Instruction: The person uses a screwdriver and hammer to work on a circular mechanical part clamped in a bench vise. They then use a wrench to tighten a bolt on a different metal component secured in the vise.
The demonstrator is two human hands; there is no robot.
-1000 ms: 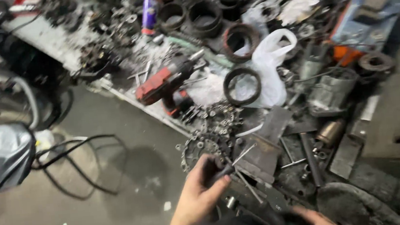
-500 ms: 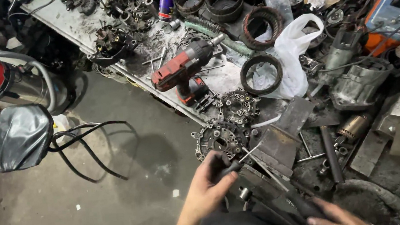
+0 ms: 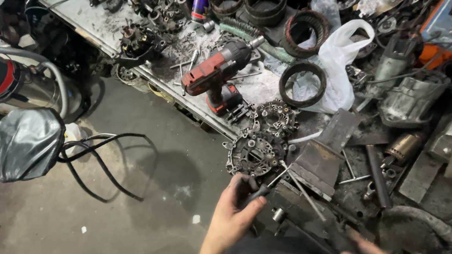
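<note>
The view has swung right since a second ago, while the left hand (image 3: pixel 233 219) stays closed on a thin dark-handled tool (image 3: pixel 268 186), at six o'clock of the round alternator housing (image 3: pixel 253 153); the right hand (image 3: pixel 363 250) shows only fingertips, grip unclear.

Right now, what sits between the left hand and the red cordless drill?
In the head view, a round metal alternator housing lies between the left hand and the red cordless drill.

A grimy metal workbench (image 3: pixel 98 25) is carrying a red cordless impact wrench (image 3: pixel 220 73), a white plastic bag (image 3: pixel 340 60), dark wound rings (image 3: pixel 302 84), round alternator housings (image 3: pixel 253 153) and loose bolts. Black cables (image 3: pixel 98 160) are lying on the concrete floor (image 3: pixel 82 232).
</note>
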